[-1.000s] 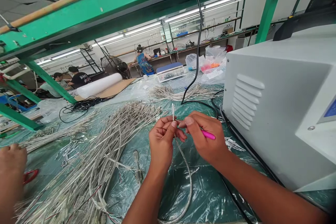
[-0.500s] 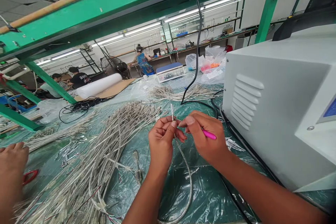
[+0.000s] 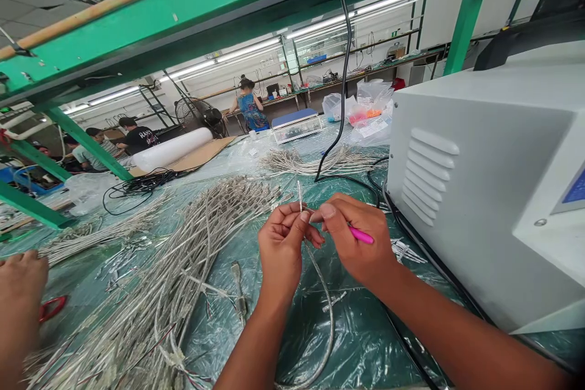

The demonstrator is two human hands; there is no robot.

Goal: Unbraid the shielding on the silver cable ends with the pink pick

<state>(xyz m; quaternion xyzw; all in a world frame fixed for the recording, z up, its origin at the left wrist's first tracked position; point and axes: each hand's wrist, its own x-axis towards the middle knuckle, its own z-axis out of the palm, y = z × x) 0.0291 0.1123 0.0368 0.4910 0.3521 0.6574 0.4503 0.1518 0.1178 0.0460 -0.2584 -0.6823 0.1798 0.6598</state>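
From my head view, my left hand (image 3: 281, 244) pinches a thin silvery clear-sheathed cable (image 3: 331, 317) between thumb and curled fingers, its end upright above the green, film-covered counter (image 3: 365, 335). My right hand (image 3: 361, 250) is closed around a slim bright-pink tool (image 3: 362, 235), its tip hidden by my fingers. A thick bundle of silvery cables (image 3: 201, 237) lies to the left, near a co-worker's hand (image 3: 21, 280), and a boxy pale-grey machine (image 3: 484, 158) blocks the right.

You hold a silvery cable (image 3: 333, 320), tip upright, its length curving below, beside a partly hidden pink tool (image 3: 361, 235).

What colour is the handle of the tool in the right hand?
Bright pink; the handle shows in the head view.
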